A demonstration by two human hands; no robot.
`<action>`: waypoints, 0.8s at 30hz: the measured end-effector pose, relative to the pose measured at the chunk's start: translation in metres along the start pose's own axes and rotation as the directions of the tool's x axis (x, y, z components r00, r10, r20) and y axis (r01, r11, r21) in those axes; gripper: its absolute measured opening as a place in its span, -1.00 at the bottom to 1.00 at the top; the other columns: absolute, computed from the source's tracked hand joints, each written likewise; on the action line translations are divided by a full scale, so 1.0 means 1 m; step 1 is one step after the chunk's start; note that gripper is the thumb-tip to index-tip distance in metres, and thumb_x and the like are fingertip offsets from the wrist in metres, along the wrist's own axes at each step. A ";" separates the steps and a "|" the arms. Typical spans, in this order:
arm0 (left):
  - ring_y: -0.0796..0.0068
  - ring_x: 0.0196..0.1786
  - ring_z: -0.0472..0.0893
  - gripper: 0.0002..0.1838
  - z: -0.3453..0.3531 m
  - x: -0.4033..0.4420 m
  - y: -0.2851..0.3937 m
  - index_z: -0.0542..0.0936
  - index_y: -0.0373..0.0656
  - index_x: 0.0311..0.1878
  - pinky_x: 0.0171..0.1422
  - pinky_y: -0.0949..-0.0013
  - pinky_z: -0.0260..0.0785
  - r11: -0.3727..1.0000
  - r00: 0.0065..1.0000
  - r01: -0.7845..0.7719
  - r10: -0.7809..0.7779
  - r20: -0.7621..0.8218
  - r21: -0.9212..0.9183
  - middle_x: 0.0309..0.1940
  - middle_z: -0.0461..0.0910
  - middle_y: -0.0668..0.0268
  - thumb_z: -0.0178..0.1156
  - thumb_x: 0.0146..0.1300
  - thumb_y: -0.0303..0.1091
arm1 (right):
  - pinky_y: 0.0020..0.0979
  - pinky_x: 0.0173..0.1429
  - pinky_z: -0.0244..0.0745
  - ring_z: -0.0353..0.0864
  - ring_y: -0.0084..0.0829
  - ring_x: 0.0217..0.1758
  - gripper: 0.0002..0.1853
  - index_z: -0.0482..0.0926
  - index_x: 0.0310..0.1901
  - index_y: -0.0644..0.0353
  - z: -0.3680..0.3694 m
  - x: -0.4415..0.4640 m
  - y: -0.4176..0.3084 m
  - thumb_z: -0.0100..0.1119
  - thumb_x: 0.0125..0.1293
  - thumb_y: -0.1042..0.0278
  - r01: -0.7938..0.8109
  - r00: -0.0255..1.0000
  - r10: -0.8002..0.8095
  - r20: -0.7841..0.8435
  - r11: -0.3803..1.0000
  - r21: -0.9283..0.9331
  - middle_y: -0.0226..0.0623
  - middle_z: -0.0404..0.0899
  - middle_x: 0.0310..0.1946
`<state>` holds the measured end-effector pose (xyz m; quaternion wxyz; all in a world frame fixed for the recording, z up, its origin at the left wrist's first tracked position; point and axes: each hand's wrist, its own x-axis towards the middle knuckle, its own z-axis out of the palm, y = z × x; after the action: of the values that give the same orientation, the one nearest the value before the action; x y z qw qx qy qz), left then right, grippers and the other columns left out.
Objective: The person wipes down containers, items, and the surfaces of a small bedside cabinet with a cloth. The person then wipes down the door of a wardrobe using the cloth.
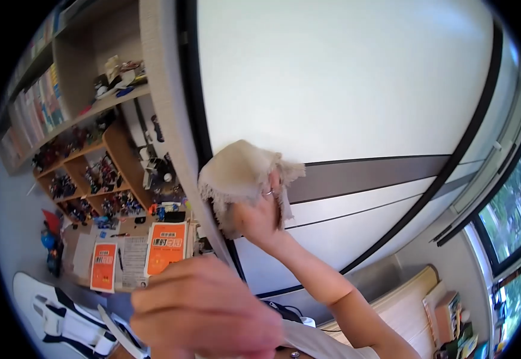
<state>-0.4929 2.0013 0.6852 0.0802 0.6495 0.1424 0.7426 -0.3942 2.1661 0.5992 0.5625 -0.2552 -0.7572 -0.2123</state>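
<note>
My right hand [256, 216] reaches up from the lower right with its fingers closed on a beige cloth [239, 167]. The cloth has shaggy, frayed edges and bunches over the fingers. It lies against the left edge of a large white sliding door panel [344, 84], beside the dark frame and near a grey-brown band. A ring shows on one finger. Close to the camera at the bottom is my left hand [206, 308], slightly blurred, with its fingers curled. Whatever those fingers may hold is hidden from view.
On the left, a desk holds orange-covered books [167, 242] and papers below a wooden rack [102, 167] of small figures. A white and black chair [63, 317] stands at the lower left. A window [512, 209] and a wooden ledge with books [449, 311] are at the right.
</note>
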 end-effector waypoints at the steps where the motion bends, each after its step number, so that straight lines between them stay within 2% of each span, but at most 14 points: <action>1: 0.48 -0.35 0.38 -0.76 -0.025 -0.005 0.004 0.43 -0.03 -0.32 -0.40 0.41 0.24 0.988 0.988 -0.151 0.152 -0.022 0.039 -0.40 0.42 0.40 0.18 0.38 -0.14 | 0.17 0.51 0.05 0.34 0.09 0.35 -0.66 0.70 -0.16 0.08 0.000 0.003 0.001 0.19 -0.06 0.43 -0.010 1.000 0.010 0.019 1.000 0.026 -0.04 0.50 0.14; 2: 0.46 -0.28 0.29 -0.78 -0.049 -0.010 0.007 0.40 -0.05 -0.21 -0.39 0.35 0.21 0.951 0.953 -0.296 0.300 -0.044 0.085 -0.32 0.33 0.36 0.12 0.42 -0.13 | 0.19 0.50 0.05 0.33 0.10 0.35 -0.76 0.69 -0.31 0.11 -0.001 0.007 0.002 0.19 -0.09 0.45 0.016 1.000 -0.016 0.002 1.000 -0.007 -0.04 0.51 0.14; 3: 0.40 -0.26 0.31 -0.74 -0.046 0.010 0.030 0.40 -0.11 -0.21 -0.25 0.25 0.27 0.845 0.843 -0.492 0.404 -0.355 -0.208 -0.31 0.34 0.29 0.12 0.38 -0.13 | 0.19 0.50 0.06 0.33 0.10 0.36 -0.77 0.69 -0.31 0.11 0.000 0.008 0.002 0.20 -0.10 0.45 0.031 0.999 -0.031 0.008 0.999 -0.010 -0.05 0.52 0.14; 4: 0.28 0.31 0.34 -0.62 -0.089 0.026 0.072 0.49 -0.08 0.24 0.46 0.16 0.14 0.863 0.884 -0.450 0.468 0.027 -0.230 0.39 0.29 0.19 0.07 0.48 -0.13 | 0.19 0.49 0.06 0.33 0.09 0.36 -0.77 0.69 -0.32 0.11 0.001 0.010 0.005 0.20 -0.11 0.45 0.052 0.999 -0.051 0.015 0.998 -0.020 -0.05 0.52 0.14; 5: 0.28 0.30 0.35 -0.62 -0.109 0.027 0.087 0.49 -0.09 0.24 0.45 0.16 0.15 0.867 0.865 -0.469 0.490 0.113 -0.171 0.39 0.29 0.19 0.07 0.48 -0.13 | 0.19 0.49 0.06 0.33 0.09 0.36 -0.77 0.69 -0.32 0.11 0.003 0.008 0.007 0.20 -0.11 0.45 0.056 0.998 -0.055 0.013 0.998 -0.031 -0.05 0.52 0.14; 7: 0.28 0.30 0.35 -0.62 -0.095 0.015 0.070 0.48 -0.09 0.24 0.45 0.17 0.15 0.862 0.860 -0.505 0.507 0.059 -0.049 0.38 0.29 0.18 0.07 0.48 -0.14 | 0.17 0.50 0.04 0.33 0.08 0.36 -0.70 0.70 -0.23 0.10 0.006 0.000 0.010 0.21 -0.10 0.44 0.033 0.998 -0.033 0.053 0.999 -0.006 -0.06 0.52 0.14; 9: 0.28 0.29 0.35 -0.62 -0.081 0.002 0.045 0.48 -0.10 0.24 0.44 0.17 0.15 0.871 0.871 -0.491 0.491 0.017 0.029 0.37 0.30 0.18 0.06 0.47 -0.15 | 0.17 0.50 0.04 0.33 0.09 0.36 -0.67 0.70 -0.19 0.10 0.007 0.006 0.010 0.20 -0.08 0.44 0.031 0.999 -0.031 0.009 0.999 -0.043 -0.07 0.53 0.14; 10: 0.28 0.29 0.35 -0.62 -0.076 -0.002 0.040 0.48 -0.10 0.24 0.44 0.17 0.16 0.875 0.876 -0.482 0.482 0.009 0.052 0.37 0.30 0.18 0.06 0.47 -0.15 | 0.17 0.49 0.03 0.33 0.10 0.35 -0.65 0.70 -0.15 0.10 0.007 0.008 0.005 0.20 -0.06 0.45 0.025 0.999 -0.026 -0.023 0.998 -0.058 -0.07 0.53 0.14; 13: 0.28 0.28 0.36 -0.62 -0.074 -0.008 0.033 0.48 -0.11 0.24 0.43 0.17 0.16 0.872 0.877 -0.477 0.480 -0.011 0.109 0.36 0.31 0.18 0.06 0.47 -0.16 | 0.20 0.49 0.02 0.34 0.10 0.34 -0.63 0.69 -0.11 0.12 0.000 0.022 -0.001 0.15 -0.02 0.48 -0.003 1.000 0.004 0.026 0.999 -0.042 -0.09 0.53 0.14; 16: 0.27 0.27 0.36 -0.63 -0.071 -0.013 0.025 0.48 -0.11 0.24 0.41 0.17 0.17 0.848 0.856 -0.507 0.517 -0.026 0.153 0.35 0.31 0.17 0.06 0.47 -0.17 | 0.21 0.50 0.00 0.37 0.09 0.33 -0.62 0.70 -0.09 0.14 -0.003 0.058 -0.005 0.12 -0.01 0.51 0.000 0.998 -0.003 -0.057 0.998 -0.055 -0.08 0.55 0.13; 20: 0.27 0.26 0.37 -0.63 -0.069 -0.021 0.018 0.48 -0.13 0.23 0.40 0.17 0.18 0.834 0.842 -0.525 0.538 -0.044 0.170 0.34 0.32 0.17 0.05 0.46 -0.19 | 0.20 0.54 -0.05 0.42 0.16 0.30 -0.74 0.67 -0.24 0.25 -0.008 0.096 -0.010 0.09 0.01 0.55 0.015 0.994 -0.026 -0.106 0.995 -0.103 0.07 0.57 0.10; 21: 0.27 0.26 0.37 -0.63 -0.069 -0.020 0.017 0.48 -0.13 0.23 0.40 0.17 0.18 0.832 0.839 -0.528 0.542 -0.044 0.173 0.33 0.32 0.17 0.05 0.46 -0.19 | 0.19 0.56 -0.08 0.44 0.21 0.26 -0.81 0.64 -0.32 0.29 -0.013 0.111 -0.015 0.08 0.02 0.56 -0.001 0.988 -0.008 -0.151 0.998 -0.060 0.17 0.60 -0.02; 22: 0.27 0.26 0.37 -0.63 -0.068 -0.020 0.016 0.48 -0.13 0.23 0.39 0.17 0.18 0.830 0.838 -0.529 0.544 -0.048 0.178 0.33 0.32 0.17 0.05 0.46 -0.19 | 0.19 0.56 -0.08 0.44 0.21 0.26 -0.81 0.64 -0.32 0.29 -0.017 0.123 -0.016 0.08 0.02 0.56 -0.001 0.988 -0.008 -0.153 0.998 -0.063 0.17 0.60 -0.02; 24: 0.27 0.25 0.38 -0.63 -0.067 -0.019 0.014 0.47 -0.14 0.23 0.39 0.18 0.18 0.818 0.826 -0.545 0.562 -0.049 0.186 0.33 0.33 0.16 0.05 0.46 -0.20 | 0.18 0.56 -0.09 0.47 0.23 0.22 -0.83 0.61 -0.34 0.31 -0.025 0.140 -0.015 0.07 0.02 0.56 -0.013 0.998 0.006 -0.069 0.995 -0.098 0.20 0.64 -0.20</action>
<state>-0.5553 1.9754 0.6638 -0.2000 0.6285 0.0118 0.7515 -0.4184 2.1601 0.7403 0.5759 -0.2790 -0.7247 -0.2554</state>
